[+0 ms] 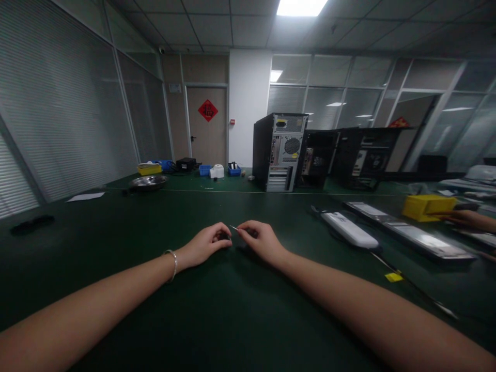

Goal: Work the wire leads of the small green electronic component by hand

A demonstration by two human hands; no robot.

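Observation:
Both hands are close together over the green table (186, 320), near the middle of the view. My left hand (207, 243), with a bracelet (174, 264) at its wrist, is curled, thumb and fingers pinched around something small and dark that I cannot make out. Facing it, my right hand (261, 238) pinches a thin, light-coloured pin-like piece (234, 228) between thumb and forefinger. The tip of this piece points toward my left fingers, with a small gap between the two hands.
Computer cases (281, 155) stand at the back right. A white power strip (351, 230), a long metal unit (411, 232) and a yellow bin (428, 206) lie right, where another person's hand (470, 219) reaches. A metal bowl (148, 182) sits back left.

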